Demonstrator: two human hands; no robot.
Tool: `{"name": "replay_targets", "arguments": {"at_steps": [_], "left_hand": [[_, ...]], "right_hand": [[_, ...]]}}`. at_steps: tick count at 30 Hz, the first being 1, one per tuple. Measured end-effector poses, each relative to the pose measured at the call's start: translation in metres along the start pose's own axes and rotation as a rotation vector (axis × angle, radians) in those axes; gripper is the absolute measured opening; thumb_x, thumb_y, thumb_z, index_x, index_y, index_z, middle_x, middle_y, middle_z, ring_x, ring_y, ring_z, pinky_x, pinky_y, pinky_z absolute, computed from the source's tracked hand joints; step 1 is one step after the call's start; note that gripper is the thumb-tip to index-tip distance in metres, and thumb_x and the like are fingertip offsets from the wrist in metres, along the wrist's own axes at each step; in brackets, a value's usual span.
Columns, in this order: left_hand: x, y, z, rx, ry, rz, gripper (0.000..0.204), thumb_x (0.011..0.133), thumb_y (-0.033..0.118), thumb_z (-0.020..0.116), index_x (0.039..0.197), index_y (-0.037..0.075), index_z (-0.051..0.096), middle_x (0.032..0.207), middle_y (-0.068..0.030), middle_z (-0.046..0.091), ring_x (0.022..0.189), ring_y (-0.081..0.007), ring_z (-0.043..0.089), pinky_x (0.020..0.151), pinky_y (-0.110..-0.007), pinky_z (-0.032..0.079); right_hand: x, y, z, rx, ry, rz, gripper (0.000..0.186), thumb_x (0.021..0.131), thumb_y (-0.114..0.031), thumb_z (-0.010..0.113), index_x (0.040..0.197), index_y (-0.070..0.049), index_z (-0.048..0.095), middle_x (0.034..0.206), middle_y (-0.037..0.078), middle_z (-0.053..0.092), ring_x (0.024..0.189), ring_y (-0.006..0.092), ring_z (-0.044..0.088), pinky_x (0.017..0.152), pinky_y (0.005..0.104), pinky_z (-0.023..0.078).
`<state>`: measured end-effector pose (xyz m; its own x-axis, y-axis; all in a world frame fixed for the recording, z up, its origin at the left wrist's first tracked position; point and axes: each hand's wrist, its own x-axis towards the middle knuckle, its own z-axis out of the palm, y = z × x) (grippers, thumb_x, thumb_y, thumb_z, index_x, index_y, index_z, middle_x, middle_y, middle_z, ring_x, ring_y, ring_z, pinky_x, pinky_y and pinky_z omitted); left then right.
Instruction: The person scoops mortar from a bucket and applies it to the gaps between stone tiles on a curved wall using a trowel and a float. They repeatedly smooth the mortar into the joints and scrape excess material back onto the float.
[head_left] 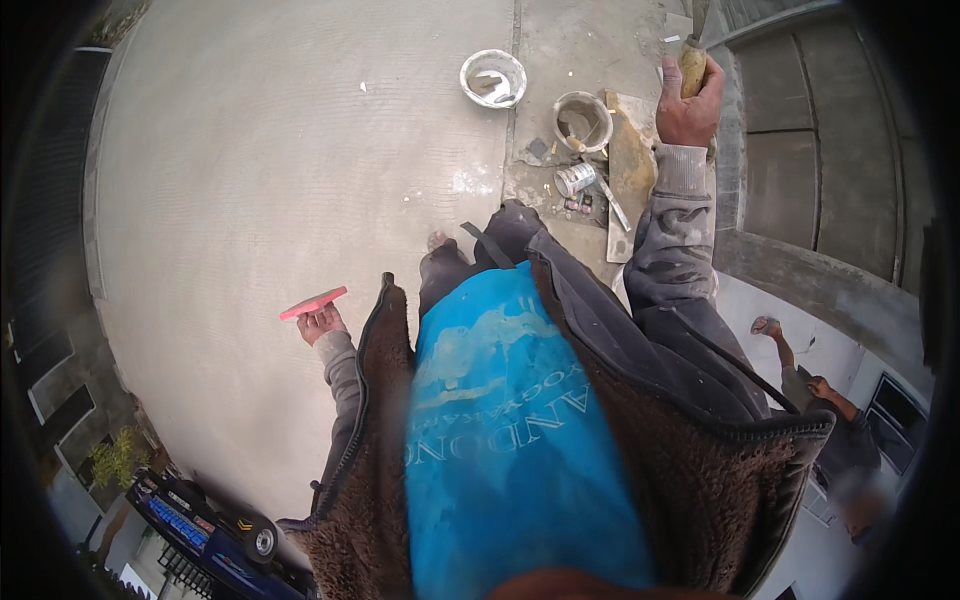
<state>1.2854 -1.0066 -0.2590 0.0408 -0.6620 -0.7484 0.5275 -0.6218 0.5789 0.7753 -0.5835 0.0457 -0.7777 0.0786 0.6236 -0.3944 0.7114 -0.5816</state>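
Observation:
My right hand (690, 112) is raised at the upper right, close to the grey wall. Its fingers wrap round the worn wooden handle of a trowel (692, 66), whose narrow metal blade points up and is partly cut off by the picture's edge. Out to the left, my left hand (322, 325) grips a flat pink-red plastering float (314, 302) from beneath. The float is seen nearly edge-on, and its handle is hidden by the fingers. Both sleeves carry pale dust.
A whitish basin (493, 54) with tools inside and a bucket (583, 97) of grey mix stand ahead. Beside them lie a tipped white can (575, 180) and a stained board (630, 150). Another person (840, 430) is at the lower right; a dark blue truck (200, 530), lower left.

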Motion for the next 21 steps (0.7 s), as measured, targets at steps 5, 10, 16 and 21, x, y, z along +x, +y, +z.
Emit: {"name": "replay_targets", "arguments": {"at_steps": [5,10,16,21], "left_hand": [[0.03,0.056,0.191,0.299,-0.196,0.107,0.058,0.094,0.034,0.058,0.14,0.001,0.046,0.138,-0.0164,0.05,0.128,-0.0343,0.052,0.106,-0.053,0.05],[0.122,0.033,0.355,0.306,-0.411,0.095,0.06,0.095,0.033,0.058,0.142,-0.001,0.044,0.139,-0.0185,0.051,0.127,-0.0362,0.055,0.109,-0.053,0.049],[0.149,-0.01,0.449,0.116,-0.228,-0.005,0.057,0.097,0.037,0.057,0.137,-0.003,0.052,0.129,-0.0193,0.064,0.12,-0.0367,0.064,0.099,-0.054,0.059],[0.223,-0.007,0.57,0.273,-0.264,-0.065,0.045,0.097,0.036,0.06,0.126,0.002,0.061,0.119,-0.0138,0.069,0.098,-0.0309,0.069,0.084,-0.048,0.061]], "right_hand": [[0.042,-0.027,0.035,0.135,0.343,-0.135,0.061,0.093,-0.031,0.078,0.13,0.003,0.044,0.106,0.015,0.066,0.097,0.0238,0.068,0.085,0.0343,0.056],[-0.039,0.082,0.232,-0.24,0.239,0.291,0.067,0.096,-0.037,0.071,0.134,0.003,0.032,0.114,0.023,0.064,0.095,0.034,0.069,0.089,0.0414,0.056],[-0.194,0.218,0.306,-0.786,-0.799,1.158,0.062,0.094,-0.038,0.067,0.136,-0.005,0.036,0.114,0.026,0.066,0.102,0.0394,0.068,0.091,0.0477,0.054],[-0.142,0.186,0.437,-0.502,-0.766,1.276,0.059,0.091,-0.039,0.063,0.137,-0.011,0.038,0.115,0.029,0.068,0.108,0.0439,0.068,0.093,0.053,0.052]]}}
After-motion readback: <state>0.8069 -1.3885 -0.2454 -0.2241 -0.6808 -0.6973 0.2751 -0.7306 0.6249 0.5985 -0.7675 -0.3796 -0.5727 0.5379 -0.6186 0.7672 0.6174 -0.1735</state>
